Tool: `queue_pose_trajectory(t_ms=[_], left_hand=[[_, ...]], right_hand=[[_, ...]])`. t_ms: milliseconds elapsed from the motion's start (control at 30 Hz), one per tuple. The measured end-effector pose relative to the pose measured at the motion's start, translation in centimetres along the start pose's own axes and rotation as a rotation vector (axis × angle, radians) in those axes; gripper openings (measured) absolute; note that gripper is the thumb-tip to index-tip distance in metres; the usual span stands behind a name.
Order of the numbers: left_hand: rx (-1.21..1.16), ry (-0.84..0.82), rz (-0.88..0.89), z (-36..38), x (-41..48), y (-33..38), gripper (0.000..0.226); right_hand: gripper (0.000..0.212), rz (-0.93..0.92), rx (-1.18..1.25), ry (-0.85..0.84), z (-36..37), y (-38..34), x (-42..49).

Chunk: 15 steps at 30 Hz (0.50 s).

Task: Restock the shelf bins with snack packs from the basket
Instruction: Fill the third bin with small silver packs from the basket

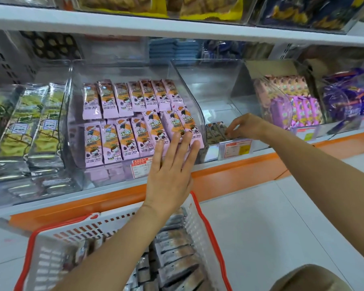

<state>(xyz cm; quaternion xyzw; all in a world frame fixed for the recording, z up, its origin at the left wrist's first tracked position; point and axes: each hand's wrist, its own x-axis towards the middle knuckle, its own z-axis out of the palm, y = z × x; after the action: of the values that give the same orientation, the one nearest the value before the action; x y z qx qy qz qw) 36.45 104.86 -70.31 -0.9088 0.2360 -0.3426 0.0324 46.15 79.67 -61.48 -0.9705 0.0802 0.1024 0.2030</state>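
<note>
Pressing my left hand (172, 162) flat on the pink foil snack packs (124, 139) in 1 clear plastic bin (71, 101), I am pinching small brown snack packs (215, 131) at the front of the neighbouring bin (214, 85) with my right hand (245, 127). More are lying in the white red-rimmed basket (114, 220) below. I am judging them light, crinkly and slippery, best gripped across the long sides.

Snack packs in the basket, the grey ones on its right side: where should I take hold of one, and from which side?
Pinch a top snack pack across its narrow width, by the two long edges, coming down from above at the basket's right side. The packs lie overlapped with long edges exposed, and the left forearm crosses the other half.
</note>
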Motion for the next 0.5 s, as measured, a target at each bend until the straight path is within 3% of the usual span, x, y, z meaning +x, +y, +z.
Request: queue_pose_trajectory(t_ms=[67, 133, 333, 500], left_hand=[[0.005, -0.018, 0.007, -0.2, 0.0, -0.1, 0.067], [0.011, -0.042, 0.007, -0.4, 0.0, -0.1, 0.07], [-0.003, -0.106, 0.006, -1.5, 0.0, -0.3, 0.082], [-0.14, -0.001, 0.038, -2.8, -1.4, -0.9, 0.069]], right_hand=[[0.01, -0.004, 0.053, 0.061, 0.1, 0.3, -0.1], [0.023, -0.019, 0.129, 0.162, 0.3, 0.6, -0.6], [0.016, -0.241, 0.403, 0.436, 0.9, -0.4, -4.4], [0.014, -0.509, 0.516, 0.468, 3.2, -4.0, -10.7]])
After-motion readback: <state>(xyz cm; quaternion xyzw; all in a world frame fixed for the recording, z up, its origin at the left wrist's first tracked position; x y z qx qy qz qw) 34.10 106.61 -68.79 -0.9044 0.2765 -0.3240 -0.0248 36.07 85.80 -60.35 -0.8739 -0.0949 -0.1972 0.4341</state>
